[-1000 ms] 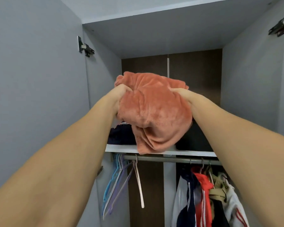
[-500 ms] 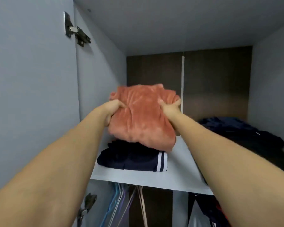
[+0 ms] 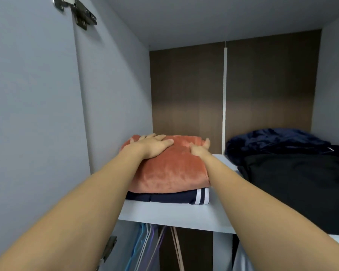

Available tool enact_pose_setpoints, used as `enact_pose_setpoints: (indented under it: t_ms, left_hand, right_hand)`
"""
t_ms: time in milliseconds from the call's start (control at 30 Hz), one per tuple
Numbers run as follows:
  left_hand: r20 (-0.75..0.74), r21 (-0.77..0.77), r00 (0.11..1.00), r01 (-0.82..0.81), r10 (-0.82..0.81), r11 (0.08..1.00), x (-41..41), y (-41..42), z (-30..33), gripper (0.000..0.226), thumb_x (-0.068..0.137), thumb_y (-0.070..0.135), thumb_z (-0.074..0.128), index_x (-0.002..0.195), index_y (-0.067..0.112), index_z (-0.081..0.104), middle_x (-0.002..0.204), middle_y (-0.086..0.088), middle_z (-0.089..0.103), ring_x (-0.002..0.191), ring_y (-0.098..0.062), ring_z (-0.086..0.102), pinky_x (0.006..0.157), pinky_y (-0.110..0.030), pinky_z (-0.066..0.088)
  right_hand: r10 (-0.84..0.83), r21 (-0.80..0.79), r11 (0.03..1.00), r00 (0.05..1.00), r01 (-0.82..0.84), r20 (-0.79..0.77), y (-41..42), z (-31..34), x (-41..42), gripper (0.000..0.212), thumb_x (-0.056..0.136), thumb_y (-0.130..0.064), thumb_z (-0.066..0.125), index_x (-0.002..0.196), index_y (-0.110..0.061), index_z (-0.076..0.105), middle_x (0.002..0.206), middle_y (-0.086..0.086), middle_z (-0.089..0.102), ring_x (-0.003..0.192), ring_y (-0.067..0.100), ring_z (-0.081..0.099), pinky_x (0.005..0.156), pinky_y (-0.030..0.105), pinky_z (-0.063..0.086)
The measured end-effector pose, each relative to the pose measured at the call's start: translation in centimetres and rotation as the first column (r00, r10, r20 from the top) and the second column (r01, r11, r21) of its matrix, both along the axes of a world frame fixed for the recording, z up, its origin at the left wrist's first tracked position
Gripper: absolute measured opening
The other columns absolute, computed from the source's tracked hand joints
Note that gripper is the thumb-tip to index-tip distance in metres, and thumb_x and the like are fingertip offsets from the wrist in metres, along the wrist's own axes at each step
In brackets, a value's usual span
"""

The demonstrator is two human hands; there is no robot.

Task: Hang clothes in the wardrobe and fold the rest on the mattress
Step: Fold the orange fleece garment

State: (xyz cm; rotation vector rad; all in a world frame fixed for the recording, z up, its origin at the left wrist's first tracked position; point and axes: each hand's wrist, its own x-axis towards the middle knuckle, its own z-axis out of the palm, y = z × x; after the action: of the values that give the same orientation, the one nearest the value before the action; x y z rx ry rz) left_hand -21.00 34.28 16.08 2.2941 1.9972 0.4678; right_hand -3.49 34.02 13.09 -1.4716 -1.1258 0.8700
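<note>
A folded orange fleece garment [image 3: 170, 171] lies on top of a folded navy garment with white stripes [image 3: 170, 198] on the wardrobe's upper shelf [image 3: 174, 216], at its left end. My left hand [image 3: 155, 146] rests flat on the top of the orange garment with fingers straight. My right hand [image 3: 201, 148] touches its right side near the back, fingers stretched along the fabric. Both forearms reach in from below.
A pile of navy clothes [image 3: 272, 141] and a black folded garment [image 3: 301, 186] fill the shelf's right half. Empty hangers [image 3: 147, 249] hang under the shelf at the left. The left wardrobe wall [image 3: 114, 94] stands close to the stack.
The orange garment went from held up in both hands to lying on the navy garment on the shelf. Both hands opened and now lie flat against it.
</note>
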Motion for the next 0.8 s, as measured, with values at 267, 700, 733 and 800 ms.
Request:
enact_pose_setpoints:
  t_ms: [267,700,733,800]
  left_hand:
    - [0.194,-0.116,0.981,0.032,-0.009,0.993,-0.5,2.9,-3.9,0.099,0.057,0.097,0.022,0.149,0.059,0.021,0.166,0.012,0.008,0.153,-0.019,-0.003,0.121,-0.055,-0.005]
    - [0.019,0.133,1.000,-0.025,0.023,0.991,1.0,-0.4,-0.1,0.068,0.094,0.071,0.027,0.153,0.038,0.030,0.162,0.001,0.027,0.148,-0.028,0.026,0.120,-0.057,0.013]
    - [0.036,0.198,0.999,-0.019,0.012,0.980,1.8,-1.1,0.5,0.066,0.096,0.067,0.028,0.153,0.034,0.032,0.161,-0.001,0.030,0.147,-0.029,0.029,0.119,-0.056,0.015]
    - [0.049,0.309,0.998,0.021,-0.038,0.951,3.5,-2.8,1.3,0.064,0.099,0.060,0.032,0.153,0.026,0.034,0.160,-0.005,0.033,0.145,-0.030,0.032,0.119,-0.053,0.017]
  right_hand:
    - [0.032,-0.058,0.998,0.983,-0.022,0.183,2.2,-0.6,0.5,0.045,0.106,-0.012,0.036,0.150,-0.003,0.032,0.151,0.019,0.036,0.137,0.033,0.039,0.102,0.033,0.036]
    - [0.009,0.086,0.996,0.994,-0.018,0.106,-3.4,-0.6,4.5,0.051,0.101,-0.040,0.043,0.136,-0.003,0.050,0.117,0.012,0.061,0.098,0.027,0.057,0.082,0.032,0.044]
    - [-0.048,0.145,0.989,0.981,0.021,0.187,-4.3,-0.1,5.7,0.051,0.100,-0.039,0.044,0.138,-0.006,0.048,0.123,0.011,0.059,0.107,0.028,0.056,0.086,0.032,0.042]
    - [-0.164,0.235,0.968,0.925,0.085,0.341,-6.9,0.9,8.3,0.045,0.098,-0.040,0.046,0.136,-0.015,0.048,0.129,0.011,0.055,0.117,0.028,0.054,0.092,0.032,0.042]
